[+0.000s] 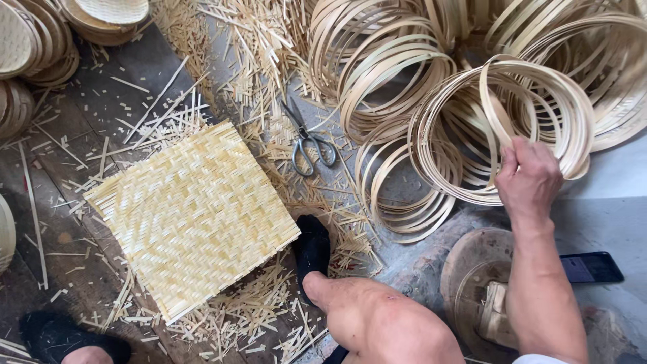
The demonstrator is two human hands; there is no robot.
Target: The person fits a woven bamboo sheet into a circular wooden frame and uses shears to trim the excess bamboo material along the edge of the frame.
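Note:
My right hand (529,176) reaches forward and grips a thin bamboo hoop (495,108) from a loose stack of bamboo hoops (445,168) on the floor. A square woven bamboo mat (192,216) lies flat at centre left. The toe of my foot in a black sock (312,251) rests at the mat's right corner. Beyond that corner, grey scissors (306,145) lie shut among bamboo offcuts. My left hand is out of view.
More hoop piles (377,61) fill the top right. Finished woven baskets (40,40) are stacked at top left. Bamboo splinters (249,54) litter the floor. A round wooden block (472,276) and a dark phone (593,267) lie at lower right. My other foot (57,337) is at bottom left.

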